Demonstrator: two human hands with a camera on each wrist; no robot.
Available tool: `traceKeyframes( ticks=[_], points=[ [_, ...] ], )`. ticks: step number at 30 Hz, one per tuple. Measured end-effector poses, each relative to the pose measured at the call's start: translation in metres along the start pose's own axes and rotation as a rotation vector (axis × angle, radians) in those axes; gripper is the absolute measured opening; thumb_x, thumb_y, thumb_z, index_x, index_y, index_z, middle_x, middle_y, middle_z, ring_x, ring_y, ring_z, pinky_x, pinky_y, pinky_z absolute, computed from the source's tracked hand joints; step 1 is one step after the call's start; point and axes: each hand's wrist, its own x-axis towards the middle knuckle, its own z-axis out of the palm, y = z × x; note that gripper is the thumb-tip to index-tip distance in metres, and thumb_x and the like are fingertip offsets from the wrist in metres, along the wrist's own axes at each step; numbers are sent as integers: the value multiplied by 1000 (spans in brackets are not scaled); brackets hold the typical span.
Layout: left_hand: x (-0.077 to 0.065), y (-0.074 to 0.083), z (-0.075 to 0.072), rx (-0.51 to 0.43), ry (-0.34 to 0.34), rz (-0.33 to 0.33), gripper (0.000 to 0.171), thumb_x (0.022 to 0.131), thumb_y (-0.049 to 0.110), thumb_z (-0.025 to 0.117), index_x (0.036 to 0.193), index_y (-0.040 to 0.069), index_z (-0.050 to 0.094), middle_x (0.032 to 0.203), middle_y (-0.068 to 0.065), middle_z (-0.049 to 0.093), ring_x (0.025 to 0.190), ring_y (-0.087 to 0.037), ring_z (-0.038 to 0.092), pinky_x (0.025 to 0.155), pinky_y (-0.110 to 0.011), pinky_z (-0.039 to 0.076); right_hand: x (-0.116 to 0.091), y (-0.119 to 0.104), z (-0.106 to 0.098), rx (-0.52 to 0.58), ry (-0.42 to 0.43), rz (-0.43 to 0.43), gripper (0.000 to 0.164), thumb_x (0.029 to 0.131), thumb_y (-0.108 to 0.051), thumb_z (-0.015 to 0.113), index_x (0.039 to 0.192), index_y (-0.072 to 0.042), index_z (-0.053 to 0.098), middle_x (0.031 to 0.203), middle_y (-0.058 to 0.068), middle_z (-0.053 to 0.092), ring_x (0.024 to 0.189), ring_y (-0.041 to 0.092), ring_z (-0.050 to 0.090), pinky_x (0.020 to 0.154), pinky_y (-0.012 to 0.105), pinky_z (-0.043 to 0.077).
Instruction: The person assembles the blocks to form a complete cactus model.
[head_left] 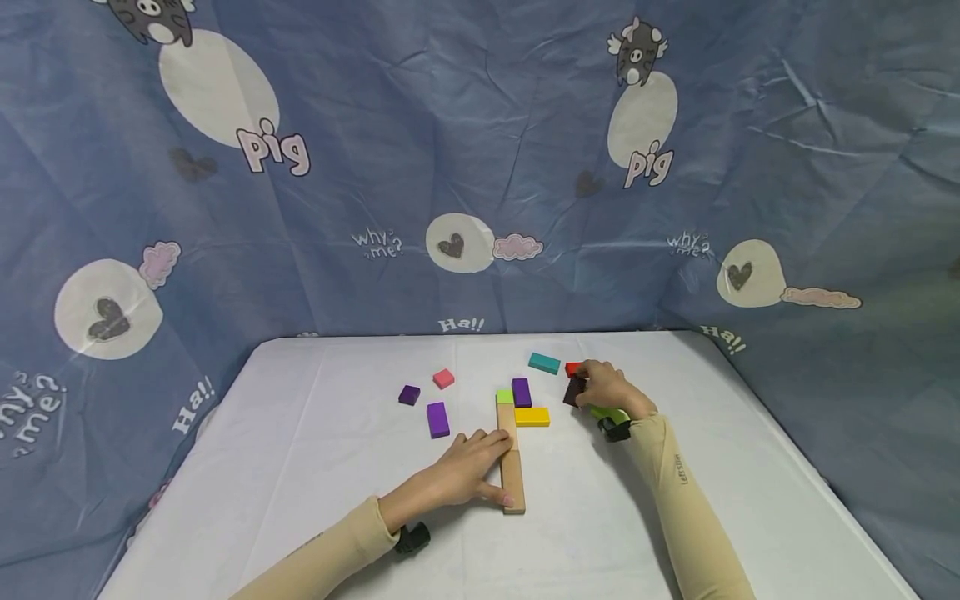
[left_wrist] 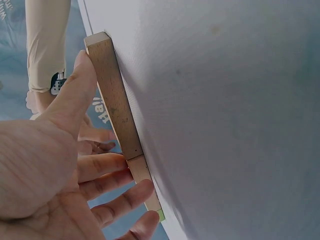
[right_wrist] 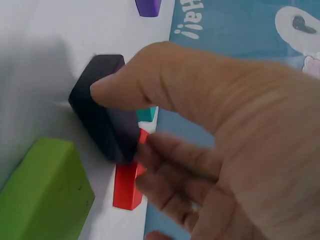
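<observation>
My left hand (head_left: 465, 471) rests against a line of two plain wooden blocks. Its fingers, fairly straight, touch around the joint, and the thumb lies at the near end of the near block (head_left: 513, 485). The far wooden block (head_left: 507, 418) has a small lime-green block (head_left: 505, 397) at its far end. A yellow block (head_left: 534, 417) juts out to the right beside it, with a dark purple block (head_left: 521, 392) behind. Over on the right, my right hand (head_left: 609, 389) pinches a black block (right_wrist: 92, 82) between thumb and fingers. The block looks tilted in the right wrist view.
Near the right hand lie a red block (right_wrist: 127, 185) and a larger green block (right_wrist: 47, 192). A teal block (head_left: 544, 363) sits farther back. To the left are a purple block (head_left: 438, 420), a dark purple block (head_left: 409, 395) and a pink block (head_left: 443, 378). A blue patterned cloth (head_left: 480, 167) hangs behind the table.
</observation>
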Motion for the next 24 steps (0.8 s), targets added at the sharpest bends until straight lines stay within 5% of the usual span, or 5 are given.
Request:
traceKeyframes(
  ticks=[6, 17, 24],
  points=[
    [0, 1, 0, -10, 0, -1, 94, 73, 60, 70, 145, 7, 42, 152, -7, 39, 130, -26, 44, 104, -59, 35, 1, 5, -2, 43, -40, -79, 56, 77, -9, 73, 130, -4, 55, 133, 17, 57, 114, 34, 46, 100, 54, 30],
    [-1, 2, 0, -6, -3, -6, 94, 72, 60, 71, 145, 8, 43, 152, -6, 39, 130, -25, 44, 105, -59, 34, 3, 5, -1, -16, -17, -19, 59, 75, -21, 75, 128, -1, 59, 128, 19, 56, 112, 34, 46, 94, 51, 32],
    [-1, 1, -1, -16, -5, -10, 94, 72, 60, 71, 146, 8, 42, 152, -6, 39, 131, -25, 44, 106, -60, 33, 5, -2, 6, -7, -3, -108, 57, 74, -20, 77, 127, -6, 62, 132, 19, 55, 118, 36, 45, 95, 53, 32]
  ],
)
